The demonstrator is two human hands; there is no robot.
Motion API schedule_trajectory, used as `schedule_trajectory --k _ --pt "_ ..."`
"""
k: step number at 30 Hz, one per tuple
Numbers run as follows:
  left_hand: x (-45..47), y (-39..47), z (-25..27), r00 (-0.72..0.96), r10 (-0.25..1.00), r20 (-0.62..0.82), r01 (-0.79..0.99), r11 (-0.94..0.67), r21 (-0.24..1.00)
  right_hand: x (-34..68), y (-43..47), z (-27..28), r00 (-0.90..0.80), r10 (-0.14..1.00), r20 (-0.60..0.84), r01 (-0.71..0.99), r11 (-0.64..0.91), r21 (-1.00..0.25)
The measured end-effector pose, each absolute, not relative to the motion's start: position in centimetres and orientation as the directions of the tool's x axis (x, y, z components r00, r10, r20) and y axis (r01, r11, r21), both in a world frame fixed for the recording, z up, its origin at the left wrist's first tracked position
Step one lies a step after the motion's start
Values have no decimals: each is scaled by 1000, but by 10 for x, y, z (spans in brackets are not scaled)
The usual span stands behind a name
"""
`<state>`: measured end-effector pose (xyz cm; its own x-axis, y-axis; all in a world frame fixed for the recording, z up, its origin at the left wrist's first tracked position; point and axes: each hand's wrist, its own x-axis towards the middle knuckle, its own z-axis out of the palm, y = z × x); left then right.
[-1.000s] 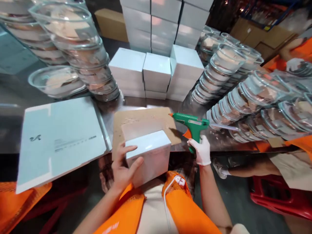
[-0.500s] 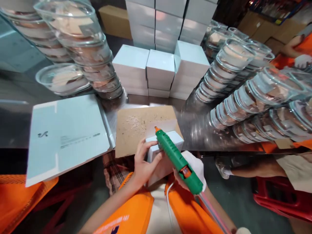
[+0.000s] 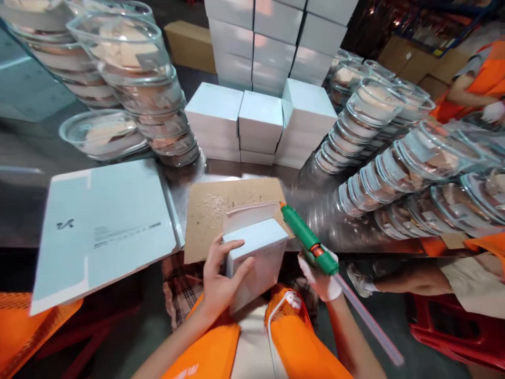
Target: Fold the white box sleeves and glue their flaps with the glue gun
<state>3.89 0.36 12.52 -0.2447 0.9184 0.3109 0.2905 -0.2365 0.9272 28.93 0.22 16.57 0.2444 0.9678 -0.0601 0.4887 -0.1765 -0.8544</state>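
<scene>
Two hands busy: left hand (image 3: 221,279) steadies the white box (image 3: 258,252), flap up; gloved right hand (image 3: 321,276) grips the glue gun (image 3: 305,239), nozzle at the flap.

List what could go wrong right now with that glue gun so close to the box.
1. The orange tip of the green glue gun in the gloved right hand sits beside the open flap of the white box; glue could string or smear onto the outside.
2. The bare left hand holds the box close to the nozzle, so a slip might burn its fingers.
3. The box hangs past the table edge, held by one hand; it could drop.
</scene>
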Motion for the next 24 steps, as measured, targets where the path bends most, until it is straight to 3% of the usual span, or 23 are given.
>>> schedule_trajectory --k 3,6,9,12,15,17,19,22,24 --pt "35 7 124 -260 940 221 216 -166 962 294 35 151 322 910 -262 233 -345 -909" --pt "34 12 126 -260 953 158 116 -132 985 301 72 143 302 881 -365 220 -436 -872" --pt "32 16 131 -266 957 120 40 -113 993 316 88 153 367 854 -369 269 -477 -837" --pt "32 18 137 -242 966 91 -20 -99 995 318 83 176 434 868 -241 312 -396 -864" --pt "35 19 141 -140 987 77 -88 -90 992 293 77 194 187 965 -183 182 -217 -959" --pt "38 20 142 -102 990 100 -93 -110 990 273 78 198 -44 973 -226 16 -226 -974" --pt "40 23 141 -111 985 133 -53 -140 989 262 79 196 -97 964 -248 -71 -255 -964" --pt "40 29 136 -168 969 180 -105 -200 974 270 78 194 -114 980 -164 34 -161 -986" --pt "38 34 133 -185 959 214 -230 -254 939 284 75 198 -310 949 -58 147 -12 -989"
